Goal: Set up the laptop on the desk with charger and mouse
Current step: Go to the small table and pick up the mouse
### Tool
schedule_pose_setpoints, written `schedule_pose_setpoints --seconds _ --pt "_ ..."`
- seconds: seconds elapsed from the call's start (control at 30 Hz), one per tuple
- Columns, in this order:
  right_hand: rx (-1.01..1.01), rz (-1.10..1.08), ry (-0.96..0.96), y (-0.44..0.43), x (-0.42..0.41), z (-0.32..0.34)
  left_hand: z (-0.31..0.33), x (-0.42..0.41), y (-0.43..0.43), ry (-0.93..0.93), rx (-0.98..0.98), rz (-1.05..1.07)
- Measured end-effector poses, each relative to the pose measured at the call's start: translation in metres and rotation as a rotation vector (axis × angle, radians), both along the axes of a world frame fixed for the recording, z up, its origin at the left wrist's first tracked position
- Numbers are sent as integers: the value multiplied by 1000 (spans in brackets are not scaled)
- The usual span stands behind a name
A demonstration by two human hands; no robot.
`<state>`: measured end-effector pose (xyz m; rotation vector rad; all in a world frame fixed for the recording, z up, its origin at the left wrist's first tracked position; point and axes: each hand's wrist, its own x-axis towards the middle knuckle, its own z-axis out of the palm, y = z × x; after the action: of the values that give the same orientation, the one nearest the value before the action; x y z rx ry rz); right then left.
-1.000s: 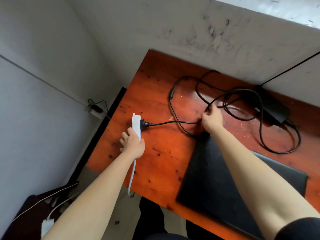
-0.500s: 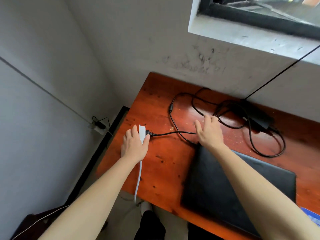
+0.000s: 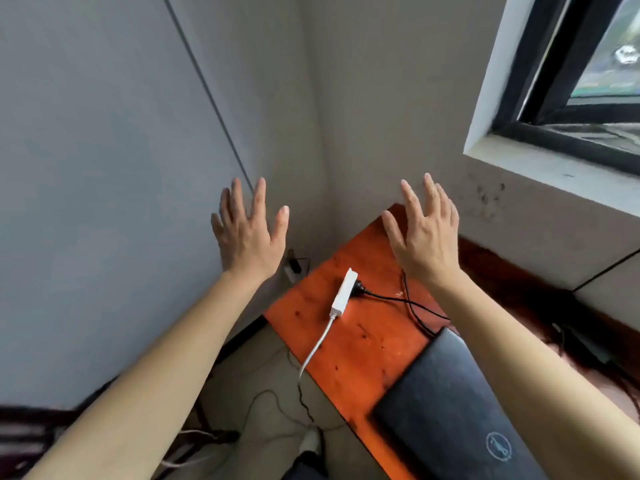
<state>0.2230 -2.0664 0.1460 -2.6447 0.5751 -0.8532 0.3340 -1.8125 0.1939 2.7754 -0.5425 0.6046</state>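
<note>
A closed black laptop (image 3: 446, 407) lies on the orange-red wooden desk (image 3: 353, 355) at the lower right. A white power strip (image 3: 343, 296) rests on the desk's left part, with the charger's black plug (image 3: 360, 289) in it and the black cable (image 3: 412, 304) running right under my right forearm. My left hand (image 3: 247, 233) is raised in the air left of the desk, fingers spread, holding nothing. My right hand (image 3: 424, 233) is raised above the desk's far corner, also spread and empty. The charger brick is hidden behind my right arm. No mouse is in view.
Grey walls meet in a corner just behind the desk. A window (image 3: 568, 81) with a black frame sits at the upper right. The strip's white cord (image 3: 313, 351) hangs off the desk's left edge to the floor, where several cables (image 3: 277, 403) lie. A wall socket (image 3: 294, 266) is low on the left wall.
Both hands have let go and lifted off the desk, fingers spread in the air. The power strip and cable stay on the desk. The camera has tilted upward.
</note>
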Motion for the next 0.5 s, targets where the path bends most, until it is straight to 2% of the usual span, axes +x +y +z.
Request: schedule_pose_setpoints --seconds 0.2,0.5 --pt "23 345 93 84 -8 -8 -10 -102 102 84 133 250" --pt "-90 801 125 315 -13 27 16 -223 315 65 132 680"
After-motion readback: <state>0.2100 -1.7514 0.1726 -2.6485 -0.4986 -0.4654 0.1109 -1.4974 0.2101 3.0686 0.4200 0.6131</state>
